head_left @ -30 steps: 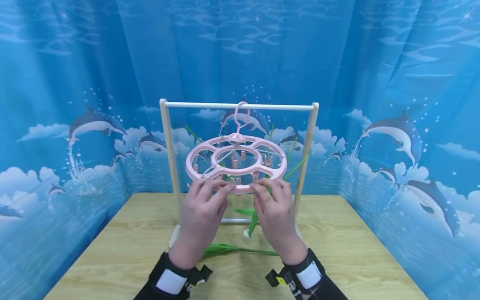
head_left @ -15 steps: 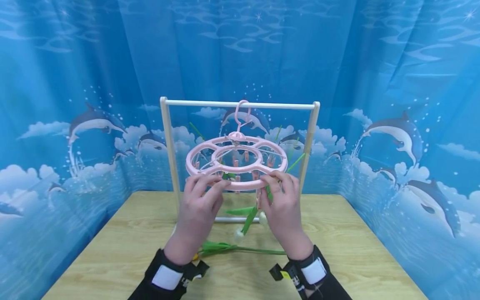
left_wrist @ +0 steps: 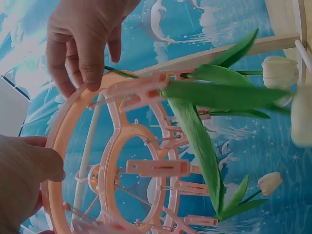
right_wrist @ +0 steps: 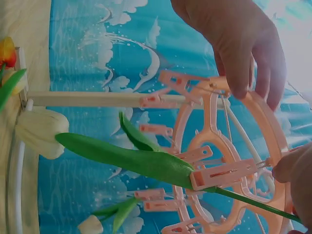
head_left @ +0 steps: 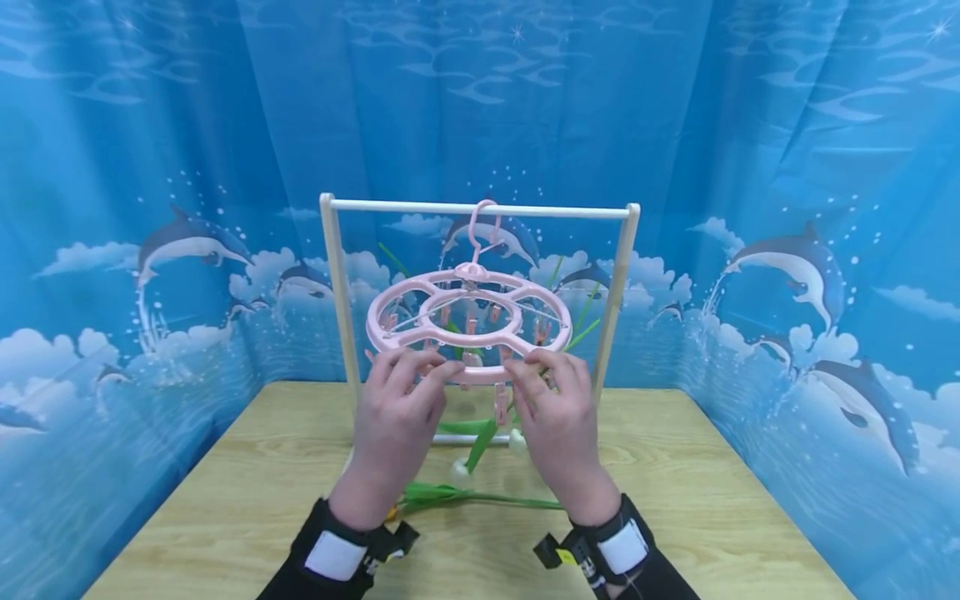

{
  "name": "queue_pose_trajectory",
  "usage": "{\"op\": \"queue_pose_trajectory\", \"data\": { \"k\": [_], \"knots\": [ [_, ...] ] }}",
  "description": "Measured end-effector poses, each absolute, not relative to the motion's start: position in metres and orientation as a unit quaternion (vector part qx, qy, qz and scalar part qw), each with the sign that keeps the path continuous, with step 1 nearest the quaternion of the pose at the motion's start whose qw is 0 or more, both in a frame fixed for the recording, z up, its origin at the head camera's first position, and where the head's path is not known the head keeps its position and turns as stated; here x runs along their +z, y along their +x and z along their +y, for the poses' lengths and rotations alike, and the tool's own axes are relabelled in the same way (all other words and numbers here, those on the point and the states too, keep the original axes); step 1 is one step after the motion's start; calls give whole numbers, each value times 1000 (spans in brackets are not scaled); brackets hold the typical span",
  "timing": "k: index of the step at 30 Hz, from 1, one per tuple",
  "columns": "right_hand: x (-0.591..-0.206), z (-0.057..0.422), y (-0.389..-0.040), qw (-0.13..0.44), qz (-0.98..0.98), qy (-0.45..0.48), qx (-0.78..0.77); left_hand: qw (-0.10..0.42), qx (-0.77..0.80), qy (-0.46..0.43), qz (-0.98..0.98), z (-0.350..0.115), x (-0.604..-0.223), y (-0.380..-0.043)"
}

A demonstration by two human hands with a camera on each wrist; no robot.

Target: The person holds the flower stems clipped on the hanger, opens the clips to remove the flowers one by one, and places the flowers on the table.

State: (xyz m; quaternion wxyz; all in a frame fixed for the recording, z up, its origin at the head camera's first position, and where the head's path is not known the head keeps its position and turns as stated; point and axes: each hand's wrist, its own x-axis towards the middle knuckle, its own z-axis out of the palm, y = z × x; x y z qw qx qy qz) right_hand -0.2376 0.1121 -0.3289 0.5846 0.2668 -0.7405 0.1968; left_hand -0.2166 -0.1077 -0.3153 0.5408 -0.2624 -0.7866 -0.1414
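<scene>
A round pink clip hanger (head_left: 471,340) hangs by its hook from a rail. My left hand (head_left: 393,417) pinches the front left of its rim, and my right hand (head_left: 558,417) pinches the front right. Pink clothespins dangle under the ring. White tulips hang upside down from some of them, among them one tulip (right_wrist: 43,132) whose stem and leaf pass through a clothespin (right_wrist: 224,174) close to my right hand. Another white tulip (left_wrist: 280,71) and its leaves show in the left wrist view. My fingers cover part of the front rim.
The white rail (head_left: 405,207) sits on wooden posts (head_left: 617,292) at the table's back. A tulip with a green stem (head_left: 510,502) lies across the table (head_left: 675,500) in front, its orange-yellow bloom (right_wrist: 7,51) to the left. A blue dolphin curtain surrounds the table.
The hanger has turned, and the hanging tulips at the front have shifted left. A second white bloom now shows beside my right hand. My right hand moved right, then slightly back left.
</scene>
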Motion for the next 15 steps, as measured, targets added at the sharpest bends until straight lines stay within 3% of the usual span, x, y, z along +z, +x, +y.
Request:
{"op": "queue_pose_trajectory", "data": {
  "k": [15],
  "knots": [
    [-329,117,-243,582,-744,261,200,527,-164,-273,-788,-110,-315,-220]
  ]
}}
